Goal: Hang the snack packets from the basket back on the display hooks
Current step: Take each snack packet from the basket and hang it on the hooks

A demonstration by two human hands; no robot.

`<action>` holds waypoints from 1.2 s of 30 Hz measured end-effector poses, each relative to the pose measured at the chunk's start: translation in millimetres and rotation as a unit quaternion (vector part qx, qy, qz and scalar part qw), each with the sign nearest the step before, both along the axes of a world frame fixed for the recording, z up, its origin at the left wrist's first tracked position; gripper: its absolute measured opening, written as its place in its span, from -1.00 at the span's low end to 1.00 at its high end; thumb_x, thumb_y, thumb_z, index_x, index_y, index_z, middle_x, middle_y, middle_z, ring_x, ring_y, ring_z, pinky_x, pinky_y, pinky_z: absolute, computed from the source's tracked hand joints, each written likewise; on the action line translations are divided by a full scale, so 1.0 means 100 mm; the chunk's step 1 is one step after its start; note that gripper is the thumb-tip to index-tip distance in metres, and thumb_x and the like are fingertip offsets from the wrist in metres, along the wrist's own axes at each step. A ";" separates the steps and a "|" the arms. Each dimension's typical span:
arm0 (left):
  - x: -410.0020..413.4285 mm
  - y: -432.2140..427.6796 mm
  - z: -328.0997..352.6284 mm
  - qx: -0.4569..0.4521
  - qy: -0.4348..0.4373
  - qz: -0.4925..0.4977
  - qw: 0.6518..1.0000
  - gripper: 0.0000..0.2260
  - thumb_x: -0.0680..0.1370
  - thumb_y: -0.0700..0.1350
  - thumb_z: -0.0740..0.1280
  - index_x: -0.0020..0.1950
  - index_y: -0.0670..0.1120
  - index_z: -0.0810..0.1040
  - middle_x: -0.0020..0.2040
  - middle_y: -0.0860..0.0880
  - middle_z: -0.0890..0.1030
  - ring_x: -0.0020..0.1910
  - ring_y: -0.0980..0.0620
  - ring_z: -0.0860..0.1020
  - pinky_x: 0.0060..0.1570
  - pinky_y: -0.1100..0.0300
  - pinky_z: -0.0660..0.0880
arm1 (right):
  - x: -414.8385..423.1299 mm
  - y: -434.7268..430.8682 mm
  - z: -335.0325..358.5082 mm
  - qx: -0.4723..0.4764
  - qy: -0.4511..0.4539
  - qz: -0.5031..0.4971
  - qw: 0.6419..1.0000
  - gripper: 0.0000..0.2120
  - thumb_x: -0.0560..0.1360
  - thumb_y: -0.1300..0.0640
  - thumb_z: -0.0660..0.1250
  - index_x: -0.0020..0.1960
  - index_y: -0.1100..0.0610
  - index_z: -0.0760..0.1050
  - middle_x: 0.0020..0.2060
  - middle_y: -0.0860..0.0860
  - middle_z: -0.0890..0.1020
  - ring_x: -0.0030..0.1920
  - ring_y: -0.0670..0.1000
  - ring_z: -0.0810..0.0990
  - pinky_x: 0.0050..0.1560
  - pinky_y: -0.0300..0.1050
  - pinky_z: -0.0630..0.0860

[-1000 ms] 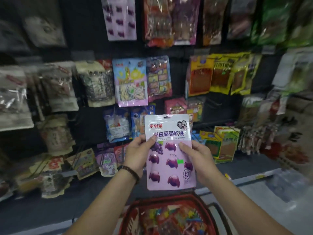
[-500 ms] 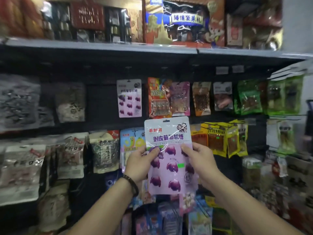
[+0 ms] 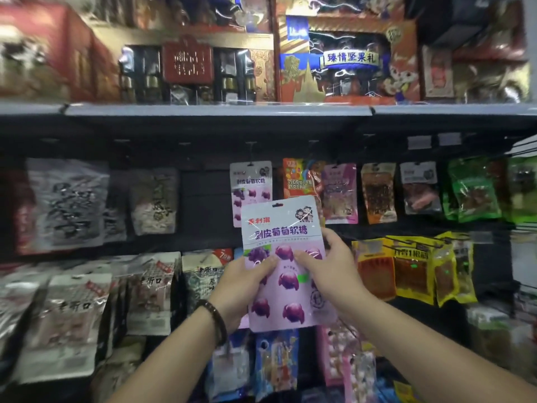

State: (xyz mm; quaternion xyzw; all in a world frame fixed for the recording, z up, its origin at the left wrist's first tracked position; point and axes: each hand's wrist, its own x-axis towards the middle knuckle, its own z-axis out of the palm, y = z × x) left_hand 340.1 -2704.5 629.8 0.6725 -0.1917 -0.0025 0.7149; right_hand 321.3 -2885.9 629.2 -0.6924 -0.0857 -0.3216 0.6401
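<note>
Lifting the purple packet (image 3: pixel 286 263) higher, our left hand (image 3: pixel 244 286) and right hand (image 3: pixel 331 274) grip it just below its matching packet (image 3: pixel 250 184), so hanging comes next.

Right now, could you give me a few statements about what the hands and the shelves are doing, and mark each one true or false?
1. Both hands, the left hand and the right hand, hold the purple grape-candy packet. True.
2. A matching purple packet already hangs on the top hook row, up and left of the held one. True.
3. The held packet is already on a hook. False: its hang hole is free, below the hook row.
4. The left wrist is bare. False: it wears a dark beaded bracelet.
5. Yellow packets hang to the right of the hands. True.
</note>
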 end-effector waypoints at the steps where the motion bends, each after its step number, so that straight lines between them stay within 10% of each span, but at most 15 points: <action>1: 0.07 0.06 0.05 0.005 -0.012 0.002 1.000 -0.80 0.67 -0.06 0.39 0.22 -0.12 0.66 0.06 -0.17 0.78 0.06 -0.19 0.76 0.20 -0.21 0.65 | 0.11 0.06 0.05 -0.019 -0.009 -0.003 1.000 -0.59 0.57 0.19 0.55 0.31 -0.13 0.52 0.06 -0.16 0.78 0.03 -0.12 0.77 -0.09 -0.20 0.68; 6: 0.72 0.30 0.46 -0.011 -0.072 0.063 0.995 -0.82 0.64 -0.12 0.44 0.22 -0.11 0.61 0.01 -0.16 0.78 -0.05 -0.18 0.78 0.07 -0.20 0.69 | 0.73 0.36 0.50 -0.115 -0.064 -0.002 0.991 -0.20 0.58 0.20 0.52 0.61 -0.30 0.21 0.30 -0.36 0.60 0.14 -0.21 0.70 0.13 -0.11 0.71; 11: 1.49 0.38 0.95 -0.032 -0.171 0.149 0.973 -0.28 0.53 -0.08 0.56 0.53 0.30 0.25 0.19 0.06 0.71 0.01 -0.03 0.77 0.06 -0.14 0.71 | 1.34 0.50 1.09 -0.179 -0.071 -0.032 0.981 -0.22 0.61 0.13 0.48 0.70 -0.17 0.17 0.58 -0.08 0.42 0.35 0.10 0.63 0.27 0.18 0.68; 15: 1.90 0.28 1.29 -0.012 -0.223 0.148 0.964 -0.38 0.58 -0.09 0.51 0.55 0.27 0.36 0.29 0.09 0.65 0.04 0.03 0.74 0.05 -0.04 0.72 | 1.74 0.38 1.44 -0.182 -0.077 -0.035 0.980 -0.23 0.64 0.22 0.45 0.72 -0.04 0.18 0.60 -0.04 0.39 0.04 -0.09 0.65 -0.22 -0.49 0.54; 21: 2.19 0.09 1.50 0.028 -0.269 0.132 0.953 -0.45 0.62 -0.14 0.46 0.55 0.22 0.42 0.36 -0.01 0.63 -0.05 -0.03 0.77 -0.02 -0.06 0.73 | 2.10 0.18 1.64 -0.170 -0.078 -0.064 0.980 -0.25 0.63 0.26 0.45 0.71 -0.05 0.22 0.64 -0.01 0.35 0.03 -0.09 0.64 -0.33 -0.41 0.50; 36: 2.34 0.14 1.41 0.033 -0.270 0.137 0.953 -0.46 0.66 -0.18 0.39 0.58 0.21 0.38 0.27 0.02 0.66 -0.08 0.07 0.77 -0.12 0.10 0.73 | 2.42 0.20 1.65 -0.164 -0.029 -0.006 0.986 -0.28 0.64 0.27 0.40 0.69 -0.07 0.20 0.16 -0.04 0.68 0.01 0.01 0.77 -0.03 0.02 0.78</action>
